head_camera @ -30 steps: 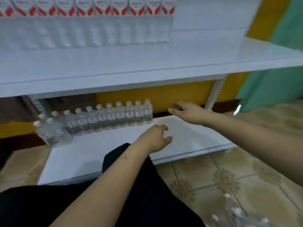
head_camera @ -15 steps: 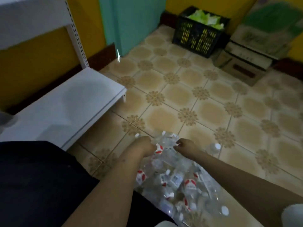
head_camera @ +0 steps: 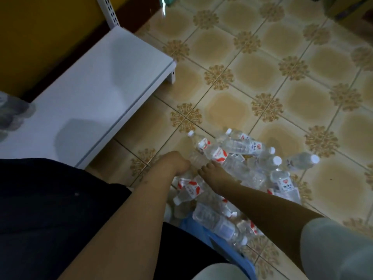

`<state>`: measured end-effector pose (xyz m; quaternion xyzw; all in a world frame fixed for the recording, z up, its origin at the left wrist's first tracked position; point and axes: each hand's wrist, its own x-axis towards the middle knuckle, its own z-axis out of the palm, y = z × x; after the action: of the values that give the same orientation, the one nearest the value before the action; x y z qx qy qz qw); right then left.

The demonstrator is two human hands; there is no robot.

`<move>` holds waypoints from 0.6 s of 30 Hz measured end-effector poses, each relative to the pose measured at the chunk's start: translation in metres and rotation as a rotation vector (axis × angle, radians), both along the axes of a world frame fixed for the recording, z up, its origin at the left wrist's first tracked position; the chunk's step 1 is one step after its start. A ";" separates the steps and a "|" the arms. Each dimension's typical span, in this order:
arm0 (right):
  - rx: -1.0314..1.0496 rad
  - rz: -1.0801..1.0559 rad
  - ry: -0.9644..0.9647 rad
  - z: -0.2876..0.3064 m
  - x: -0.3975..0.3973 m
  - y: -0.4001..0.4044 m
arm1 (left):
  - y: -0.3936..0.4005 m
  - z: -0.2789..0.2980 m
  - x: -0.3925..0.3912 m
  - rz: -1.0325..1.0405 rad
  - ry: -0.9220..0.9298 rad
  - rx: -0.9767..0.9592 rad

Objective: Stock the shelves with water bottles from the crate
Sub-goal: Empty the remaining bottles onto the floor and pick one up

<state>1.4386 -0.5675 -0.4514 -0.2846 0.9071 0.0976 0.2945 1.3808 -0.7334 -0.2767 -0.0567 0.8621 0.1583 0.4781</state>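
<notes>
Both of my hands are down in the heap of clear plastic water bottles with white caps and red-and-white labels (head_camera: 238, 170), piled on the patterned beige tiled floor (head_camera: 262, 81) just beside my knees; my left hand (head_camera: 177, 163) is curled at the near edge of the heap, knuckles up, apparently closing on a bottle underneath (I cannot tell whether it truly has one); my right hand (head_camera: 217, 174) lies over the middle of the pile, its fingers (head_camera: 203, 169) bent down onto a bottle and seemingly gripping it, though the grasp itself is hidden.

To do this pick well, I judge each hand should take one bottle round the body, not by the cap, and lift it straight up so the loose ones lying against it do not roll off across the tiles; one clear bottle with a white cap (head_camera: 302, 161) already lies apart at the far right edge.

The light blue plastic crate (head_camera: 228, 247) shows only as a rim beneath the nearest bottles, which spill over it; how many remain inside is hidden. The low white metal shelf (head_camera: 96, 87) stands to the left, with a few blurred clear bottles (head_camera: 12, 114) at its left end and bare board nearer me.
</notes>
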 end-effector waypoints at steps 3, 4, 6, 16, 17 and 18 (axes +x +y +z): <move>-0.035 -0.031 -0.041 0.000 -0.008 -0.002 | 0.001 0.000 -0.002 0.056 0.021 0.019; -0.060 -0.055 -0.061 0.001 -0.008 0.000 | 0.001 0.000 -0.003 0.080 0.023 0.027; -0.122 -0.143 -0.096 0.007 -0.004 0.008 | 0.000 0.003 -0.004 0.117 0.025 0.040; -0.750 -0.959 -0.039 0.102 0.044 0.022 | -0.015 0.018 0.005 0.644 0.175 0.159; -0.766 -0.995 -0.022 0.114 0.044 0.019 | -0.016 0.021 0.005 0.722 0.205 0.199; -0.779 -1.015 0.013 0.126 0.042 0.015 | -0.017 0.023 0.006 0.776 0.210 0.252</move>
<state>1.4811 -0.5524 -0.3252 0.0947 0.8998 -0.3890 0.1735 1.3873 -0.7501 -0.2539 -0.3019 0.7947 0.4357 0.2957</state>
